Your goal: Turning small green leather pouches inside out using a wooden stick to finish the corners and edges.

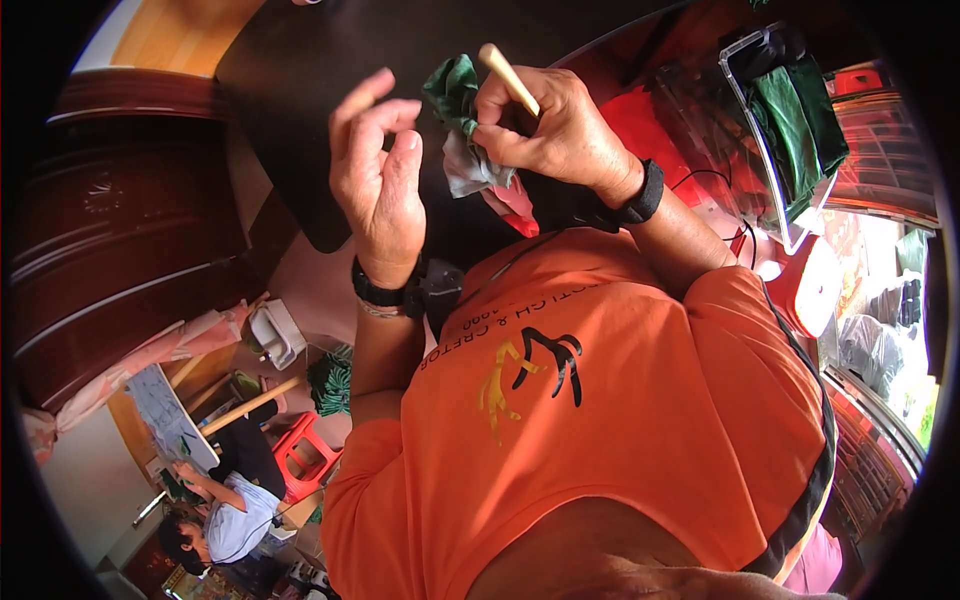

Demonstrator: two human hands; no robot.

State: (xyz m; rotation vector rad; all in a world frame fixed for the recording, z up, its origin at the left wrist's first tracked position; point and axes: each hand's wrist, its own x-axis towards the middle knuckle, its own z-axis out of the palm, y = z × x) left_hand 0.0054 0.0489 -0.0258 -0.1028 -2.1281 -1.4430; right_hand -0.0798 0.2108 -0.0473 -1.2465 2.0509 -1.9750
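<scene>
My right hand [545,125] is closed around a light wooden stick [508,78] and pinches a small bundle of cloth [462,125], green on top, grey and red lower down. My left hand [380,180] is raised just left of the cloth with its fingers apart and curled, holding nothing. Both wrists wear black bands. Both hands are above a dark table top [300,80]. My orange shirt [600,400] fills the lower middle of the view.
A clear plastic box [775,130] with green fabric inside stands at the right, beside red cloth. Dark wooden furniture [120,220] is at the left. At lower left another person [215,515] sits near a red stool [300,455].
</scene>
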